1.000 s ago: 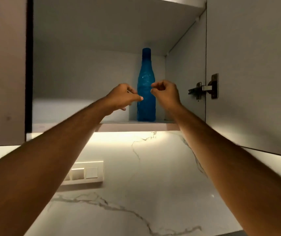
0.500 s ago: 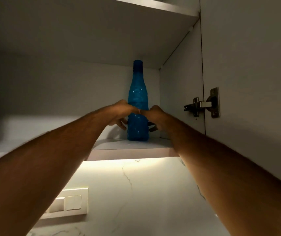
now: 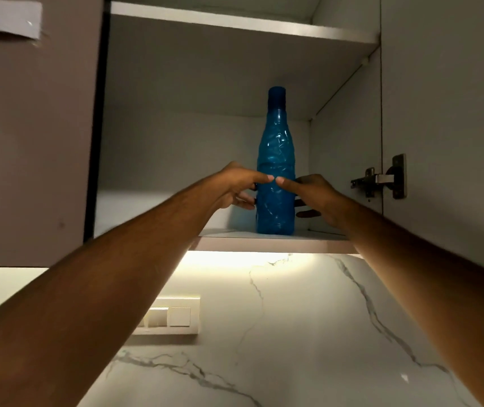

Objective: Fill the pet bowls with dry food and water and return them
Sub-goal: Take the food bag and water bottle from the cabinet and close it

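Observation:
A tall blue plastic bottle (image 3: 276,148) with a blue cap stands upright on the lower shelf (image 3: 270,243) of an open wall cabinet, toward its right side. Both my arms reach up to it. My left hand (image 3: 239,186) wraps the bottle's left side and my right hand (image 3: 312,192) wraps its right side, around the lower middle. The two thumbs almost meet on the front, and the fingers curl behind. The bottle's base rests on the shelf. No pet bowls are in view.
The open cabinet door (image 3: 446,127) hangs at the right on a metal hinge (image 3: 381,179). A closed brown door (image 3: 29,136) with a paper label is at the left. An upper shelf (image 3: 234,22) is overhead. Below are a lit marble wall and a switch plate (image 3: 170,317).
My hands went from hovering in front of the bottle to closing around its lower body from both sides. The view tilted up, so the cabinet sits lower in the frame.

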Tool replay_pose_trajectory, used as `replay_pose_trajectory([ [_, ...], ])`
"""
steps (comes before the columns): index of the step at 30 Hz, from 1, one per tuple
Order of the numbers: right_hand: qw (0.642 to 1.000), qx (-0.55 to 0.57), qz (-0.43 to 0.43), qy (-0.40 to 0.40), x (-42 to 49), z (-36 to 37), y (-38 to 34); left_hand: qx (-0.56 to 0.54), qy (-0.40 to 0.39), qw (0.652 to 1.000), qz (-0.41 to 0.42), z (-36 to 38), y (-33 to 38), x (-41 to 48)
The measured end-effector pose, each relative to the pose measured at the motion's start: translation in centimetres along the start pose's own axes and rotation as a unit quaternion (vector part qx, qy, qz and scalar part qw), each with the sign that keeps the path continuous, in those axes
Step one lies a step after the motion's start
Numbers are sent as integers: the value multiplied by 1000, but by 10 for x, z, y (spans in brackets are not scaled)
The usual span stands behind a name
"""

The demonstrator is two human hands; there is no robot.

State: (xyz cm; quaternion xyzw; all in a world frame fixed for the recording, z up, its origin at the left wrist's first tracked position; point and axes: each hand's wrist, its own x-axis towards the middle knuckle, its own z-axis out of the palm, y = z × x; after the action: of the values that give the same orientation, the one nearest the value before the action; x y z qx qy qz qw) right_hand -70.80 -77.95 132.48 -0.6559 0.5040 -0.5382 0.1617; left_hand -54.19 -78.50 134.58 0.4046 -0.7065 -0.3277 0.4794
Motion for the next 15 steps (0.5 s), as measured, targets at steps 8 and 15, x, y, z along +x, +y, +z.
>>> replay_pose_trajectory([
  [8, 998, -12, -56, -2, -71, -4, -45, -29, 49, 996, 73, -22, 23, -65],
  [15, 994, 27, -101, 24, -137, 2, -76, -41, 77, 983, 159, -38, 20, -130],
])
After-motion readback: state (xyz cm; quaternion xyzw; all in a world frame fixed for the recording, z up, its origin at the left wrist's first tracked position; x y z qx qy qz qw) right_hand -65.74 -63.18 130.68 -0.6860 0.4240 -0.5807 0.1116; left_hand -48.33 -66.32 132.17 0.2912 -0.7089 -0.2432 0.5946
